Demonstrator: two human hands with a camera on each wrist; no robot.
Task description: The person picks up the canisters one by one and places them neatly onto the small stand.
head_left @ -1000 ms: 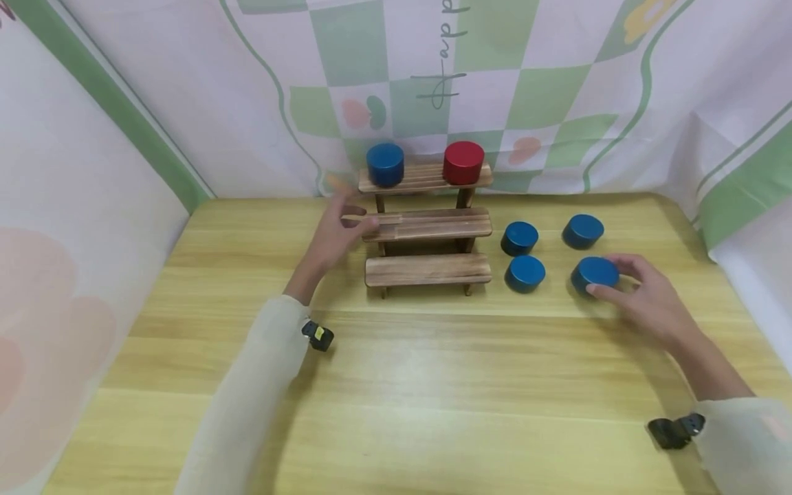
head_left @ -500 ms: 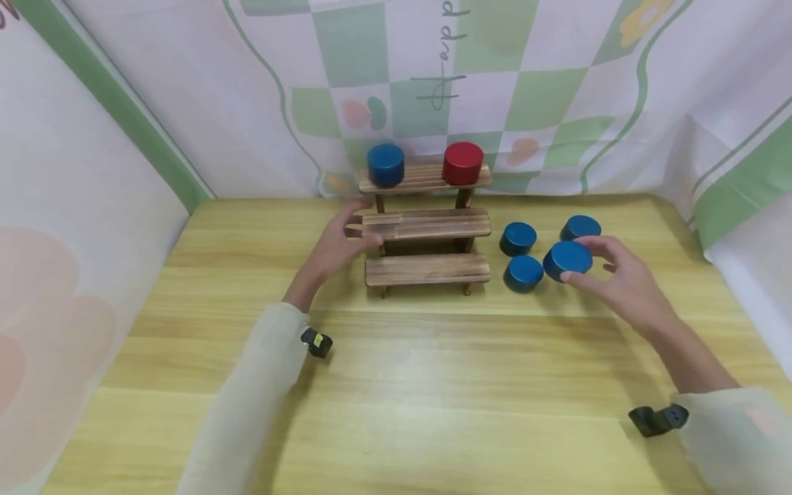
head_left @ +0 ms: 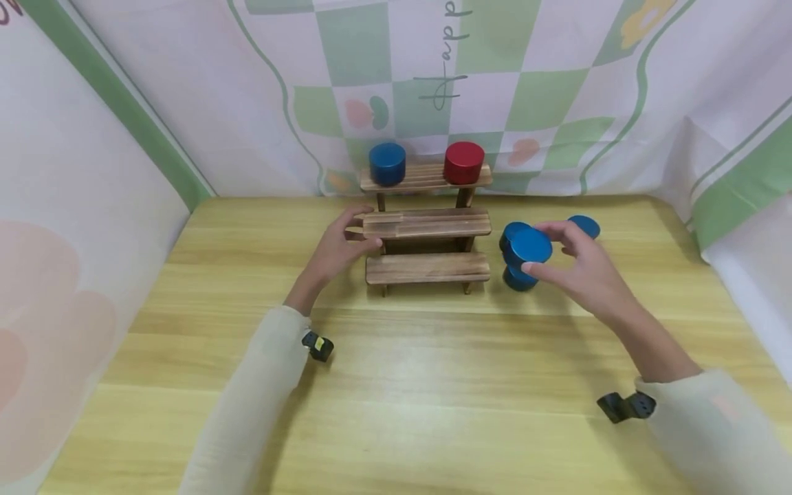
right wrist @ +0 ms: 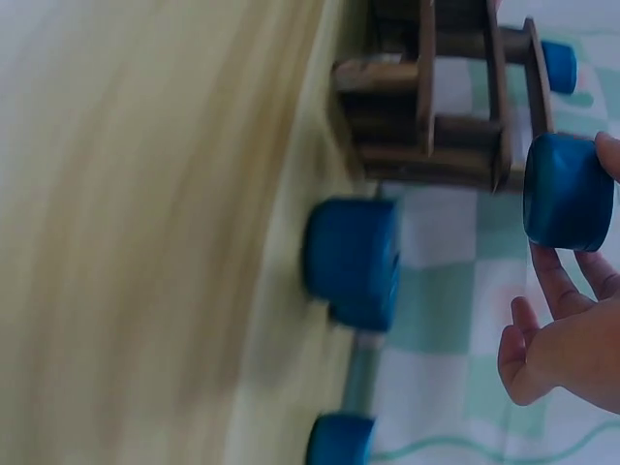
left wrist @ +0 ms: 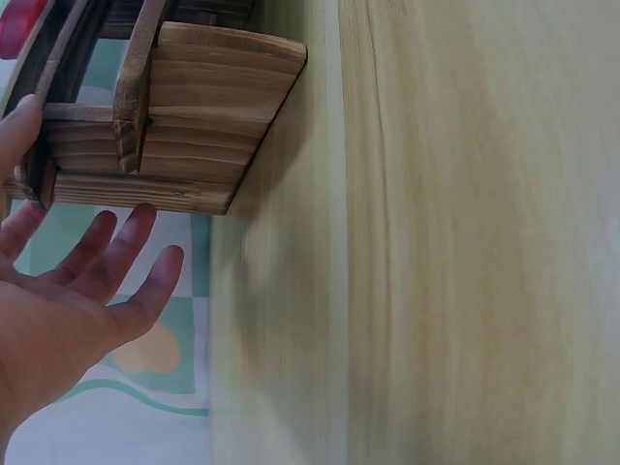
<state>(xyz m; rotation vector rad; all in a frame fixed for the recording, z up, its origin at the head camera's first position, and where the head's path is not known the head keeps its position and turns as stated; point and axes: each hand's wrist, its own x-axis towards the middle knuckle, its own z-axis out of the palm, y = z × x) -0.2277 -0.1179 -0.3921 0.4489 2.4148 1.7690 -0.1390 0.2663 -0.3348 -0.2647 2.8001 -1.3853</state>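
"One blue block [head_left: 530,246] is up in the air, off the worktop [head_left: 383,392]. What has it?"

"The right hand [head_left: 586,273] does. Its grip is snug, with the thumb on one side and fingers on the other. The block is just to the right of the wooden stand [head_left: 428,268]."

"Is anything hiding?"

"Yes. From above, the held block covers bits of the back block [head_left: 508,236] and the front block [head_left: 520,279], both blue. The far block [head_left: 586,225], blue too, is partly behind the right hand. In the right wrist view, the edge cuts off most of the thumb."

"And the left hand [head_left: 334,249]?"

"Its grip is wide, with fingers spread at the left end of the middle shelf [head_left: 436,223]. Whether they touch the wood is hard to tell."

"What sits on the top shelf [head_left: 425,177]?"

"Another blue block [head_left: 387,165] and a red block [head_left: 464,163]. The left wrist view catches only a bit of the red one."
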